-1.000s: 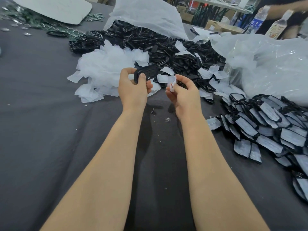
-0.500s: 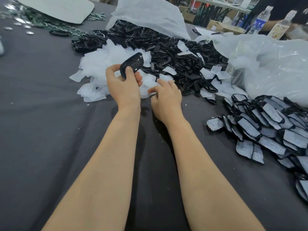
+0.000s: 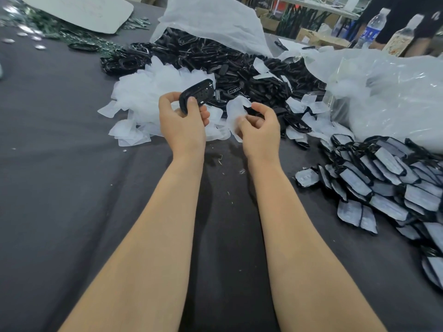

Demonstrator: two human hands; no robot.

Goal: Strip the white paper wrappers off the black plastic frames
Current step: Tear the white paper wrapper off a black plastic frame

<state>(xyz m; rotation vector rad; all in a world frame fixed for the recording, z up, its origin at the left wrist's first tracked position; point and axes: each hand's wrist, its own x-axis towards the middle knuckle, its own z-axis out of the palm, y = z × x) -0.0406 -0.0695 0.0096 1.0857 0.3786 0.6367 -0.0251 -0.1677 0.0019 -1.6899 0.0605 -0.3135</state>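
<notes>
My left hand (image 3: 182,121) grips a bare black plastic frame (image 3: 197,95), tilted up above the table. Just to its right, my right hand (image 3: 260,127) pinches a loose white paper wrapper (image 3: 236,111) between thumb and fingers, apart from the frame. Behind my hands lies a heap of stripped white wrappers (image 3: 146,97). Beyond that is a pile of bare black frames (image 3: 227,65). A pile of frames wrapped in white paper (image 3: 388,173) lies on the dark cloth at the right.
A crumpled clear plastic bag (image 3: 388,92) bulges at the right rear and a white bag (image 3: 211,20) spills the black frames. A white board (image 3: 79,10) and small metal parts lie at the far left. Two bottles (image 3: 370,29) and another person stand at the far right.
My right hand has lifted off the wrapper heap and moved right, now pinching a white wrapper. My left hand has kept hold of the black frame, roughly in place.
</notes>
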